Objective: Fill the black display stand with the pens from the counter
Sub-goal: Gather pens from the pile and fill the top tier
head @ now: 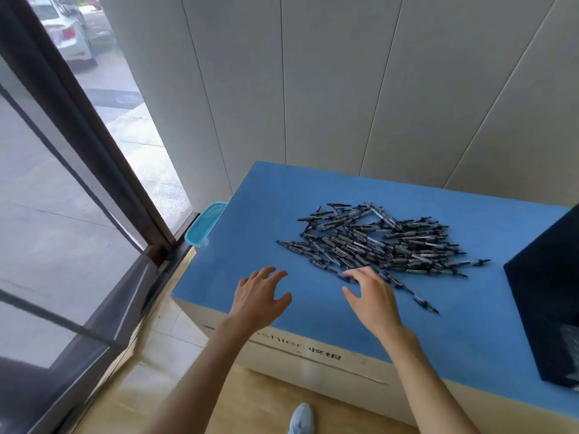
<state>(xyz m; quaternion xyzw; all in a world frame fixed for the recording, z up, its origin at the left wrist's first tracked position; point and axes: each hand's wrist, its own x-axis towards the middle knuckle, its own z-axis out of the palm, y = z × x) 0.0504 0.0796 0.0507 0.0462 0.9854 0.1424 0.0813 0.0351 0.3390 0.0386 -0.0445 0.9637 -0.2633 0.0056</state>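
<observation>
A loose pile of dark grey and black pens (382,242) lies on the blue counter top (257,214), right of its middle. The black display stand (546,289) stands at the counter's right edge, partly cut off by the frame. My left hand (258,297) hovers over bare blue surface left of the pile, fingers spread and holding nothing. My right hand (371,297) reaches the near edge of the pile; its fingertips touch or nearly touch a pen there, fingers relaxed and spread. One pen (424,303) lies apart, just right of that hand.
A turquoise plastic basket (205,225) sits in the gap between the counter's left end and a glass door (62,214). White wall panels rise behind the counter. The counter's pale front face carries printed lettering (324,353). A shoe (300,418) shows on the wooden floor below.
</observation>
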